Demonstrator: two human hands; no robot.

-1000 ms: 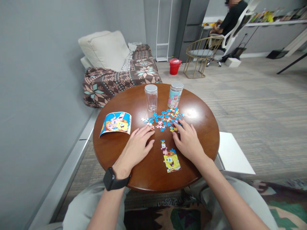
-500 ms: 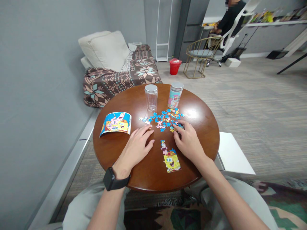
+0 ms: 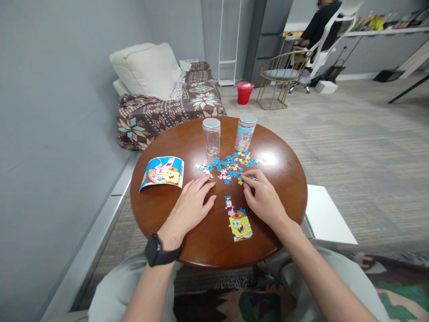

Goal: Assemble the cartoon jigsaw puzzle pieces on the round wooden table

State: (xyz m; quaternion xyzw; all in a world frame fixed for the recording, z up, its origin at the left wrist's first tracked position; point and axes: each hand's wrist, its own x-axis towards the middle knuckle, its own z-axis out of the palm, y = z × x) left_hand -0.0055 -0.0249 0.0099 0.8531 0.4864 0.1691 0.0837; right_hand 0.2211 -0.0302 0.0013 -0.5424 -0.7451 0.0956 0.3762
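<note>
My left hand [image 3: 192, 201] lies on the round wooden table, fingers spread, its fingertips beside the pile's lower left edge. At the right side of the loose jigsaw pieces [image 3: 231, 169], my right hand [image 3: 263, 197] has its fingertips down among them; thumb and index finger are apart, and some pieces are partly hidden beneath the hand. Between the hands, nearer me, a joined section of jigsaw puzzle [image 3: 240, 226] shows a yellow cartoon face, with a narrow strip of pink figure above it. Left of my left hand sits a curled reference picture [image 3: 163, 172] of the same characters.
Behind the pieces stand a clear jar [image 3: 212, 138] with a silver lid and a printed jar [image 3: 246, 134]. The table [image 3: 208, 250] has a rounded edge. A white box [image 3: 328, 214] is low on the right. A person sits at a far counter beyond a wire chair [image 3: 283, 76].
My right hand's fingers have shifted slightly at the pile's right edge, with the index finger drawn a little lower and straighter. My left hand and the joined section stay put.
</note>
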